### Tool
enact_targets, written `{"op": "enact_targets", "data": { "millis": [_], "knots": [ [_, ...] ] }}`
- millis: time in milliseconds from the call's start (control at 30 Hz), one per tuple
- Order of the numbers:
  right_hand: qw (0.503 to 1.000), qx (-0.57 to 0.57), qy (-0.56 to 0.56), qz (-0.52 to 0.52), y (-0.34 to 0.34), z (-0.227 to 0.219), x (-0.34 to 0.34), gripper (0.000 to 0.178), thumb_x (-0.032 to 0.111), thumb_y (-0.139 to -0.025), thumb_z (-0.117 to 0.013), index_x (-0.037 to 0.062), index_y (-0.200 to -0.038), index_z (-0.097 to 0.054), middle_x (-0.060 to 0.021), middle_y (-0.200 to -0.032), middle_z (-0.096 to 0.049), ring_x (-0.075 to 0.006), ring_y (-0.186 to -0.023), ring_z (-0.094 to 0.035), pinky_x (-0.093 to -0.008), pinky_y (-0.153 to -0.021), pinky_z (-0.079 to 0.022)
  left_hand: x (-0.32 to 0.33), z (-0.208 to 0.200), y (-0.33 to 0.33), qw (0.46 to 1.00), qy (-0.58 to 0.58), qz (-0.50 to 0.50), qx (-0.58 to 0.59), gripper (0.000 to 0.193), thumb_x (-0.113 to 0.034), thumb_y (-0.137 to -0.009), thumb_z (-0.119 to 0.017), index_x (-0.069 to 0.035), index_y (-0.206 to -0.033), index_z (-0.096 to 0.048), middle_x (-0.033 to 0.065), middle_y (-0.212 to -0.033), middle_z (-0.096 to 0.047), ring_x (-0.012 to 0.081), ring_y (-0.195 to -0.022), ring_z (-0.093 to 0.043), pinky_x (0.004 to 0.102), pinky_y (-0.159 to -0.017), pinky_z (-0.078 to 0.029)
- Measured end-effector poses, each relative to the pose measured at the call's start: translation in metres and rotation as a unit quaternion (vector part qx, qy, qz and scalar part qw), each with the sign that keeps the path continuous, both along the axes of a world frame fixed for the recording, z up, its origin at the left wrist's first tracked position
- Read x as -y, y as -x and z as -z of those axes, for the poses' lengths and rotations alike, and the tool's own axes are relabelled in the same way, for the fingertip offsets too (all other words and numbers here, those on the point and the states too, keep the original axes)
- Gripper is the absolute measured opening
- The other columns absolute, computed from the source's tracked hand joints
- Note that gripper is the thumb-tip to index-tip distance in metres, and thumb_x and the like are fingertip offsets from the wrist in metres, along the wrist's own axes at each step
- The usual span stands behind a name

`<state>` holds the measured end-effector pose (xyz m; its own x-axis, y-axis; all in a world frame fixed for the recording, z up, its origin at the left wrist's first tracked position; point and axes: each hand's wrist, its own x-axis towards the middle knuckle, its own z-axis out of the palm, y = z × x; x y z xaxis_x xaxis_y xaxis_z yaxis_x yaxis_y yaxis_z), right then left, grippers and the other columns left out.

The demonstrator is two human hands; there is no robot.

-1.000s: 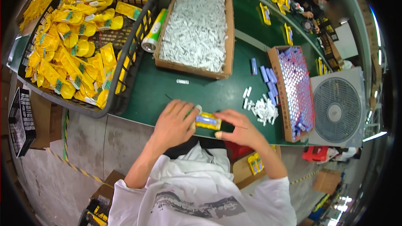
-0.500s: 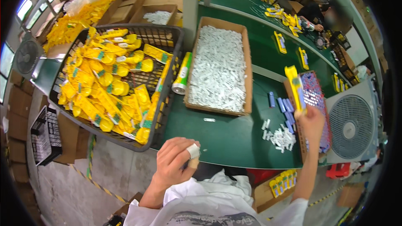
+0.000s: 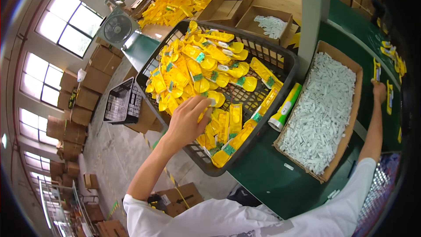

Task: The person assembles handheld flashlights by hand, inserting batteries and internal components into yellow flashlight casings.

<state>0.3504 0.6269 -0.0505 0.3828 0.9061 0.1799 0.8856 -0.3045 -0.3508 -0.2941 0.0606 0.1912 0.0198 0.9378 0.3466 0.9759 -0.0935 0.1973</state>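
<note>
My left hand point(image 3: 188, 120) is over the near side of a large dark plastic basket point(image 3: 289, 63). Its fingers are bent and apart from the thumb, with the tips close to a heap of yellow plastic casings point(image 3: 180, 72); whether they touch is hard to tell. These long casings have rounded ends, and several carry green patches. Far to the right, my right hand point(image 3: 379, 91) is stretched across the green table. Its fingers close around the near end of one yellow casing point(image 3: 376, 68), beside another yellow casing point(image 3: 390, 98) lying there.
A cardboard box point(image 3: 357, 90) full of small white pieces stands right of the basket. Between them lies a green-and-white cylinder point(image 3: 285, 107). A grey post point(image 3: 313, 17) rises behind. A black crate point(image 3: 125, 101) is at the left, and a fan point(image 3: 117, 27) stands farther back.
My view has swung left. My left hand has moved from the table's front edge to above the basket. My right hand has carried the yellow casing farther across the table.
</note>
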Motion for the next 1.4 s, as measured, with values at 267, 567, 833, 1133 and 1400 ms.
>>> {"op": "enact_targets", "data": {
  "millis": [267,567,833,1133,1400],
  "knots": [
    [0.998,0.017,0.039,-0.049,0.002,-0.051,0.034,0.054,0.041,-0.083,-0.085,0.0010,-0.118,-0.075,-0.0284,-0.117,-0.075,-0.0452,-0.114,-0.071,-0.0540,-0.095,-0.056,-0.214,0.080,-0.037,0.965,0.059,0.233,-0.107,0.044,-0.011,-0.088,-0.071,-0.007,-0.131,-0.065,0.0164,-0.137,-0.062,0.0381,-0.129,-0.058,0.0473,-0.108,-0.050],
    [0.913,-0.325,-0.232,-0.081,0.142,-0.141,0.219,0.079,0.046,-0.083,-0.083,0.0066,-0.147,-0.059,-0.0199,-0.136,-0.069,-0.0350,-0.126,-0.067,-0.0426,-0.107,-0.052,-0.218,0.080,-0.028,0.986,0.043,0.141,-0.076,0.042,-0.008,-0.085,-0.071,-0.003,-0.126,-0.066,0.0246,-0.117,-0.071,0.0463,-0.113,-0.066,0.0534,-0.096,-0.053],
    [0.757,-0.549,-0.337,-0.109,0.150,-0.132,0.500,0.029,0.010,-0.094,-0.078,0.0023,-0.121,-0.071,-0.0066,-0.107,-0.073,-0.0114,-0.091,-0.069,-0.0274,-0.080,-0.054,-0.058,-0.018,-0.118,0.892,-0.240,0.031,0.381,0.066,-0.009,-0.095,-0.081,0.005,-0.148,-0.045,0.0123,-0.130,-0.061,0.0186,-0.113,-0.061,0.0341,-0.101,-0.052],
    [0.815,-0.410,-0.104,-0.396,0.177,-0.130,0.632,0.070,0.016,-0.076,-0.093,0.0083,-0.140,-0.065,-0.0117,-0.136,-0.063,-0.0261,-0.109,-0.070,-0.0335,-0.085,-0.058,0.072,0.092,-0.263,0.716,-0.034,-0.010,0.698,0.045,-0.005,-0.096,-0.079,-0.006,-0.130,-0.050,0.0044,-0.114,-0.062,0.0121,-0.101,-0.059,0.0285,-0.093,-0.049],
    [0.858,-0.329,-0.067,-0.388,0.133,-0.073,0.632,0.053,0.019,-0.074,-0.092,0.0056,-0.122,-0.074,-0.0105,-0.110,-0.075,-0.0314,-0.104,-0.071,-0.0409,-0.091,-0.058,0.083,0.127,-0.281,0.949,-0.169,0.070,0.258,0.056,-0.011,-0.092,-0.078,0.001,-0.139,-0.050,0.0216,-0.146,-0.052,0.0376,-0.137,-0.050,0.0485,-0.117,-0.040]
  ]
}}
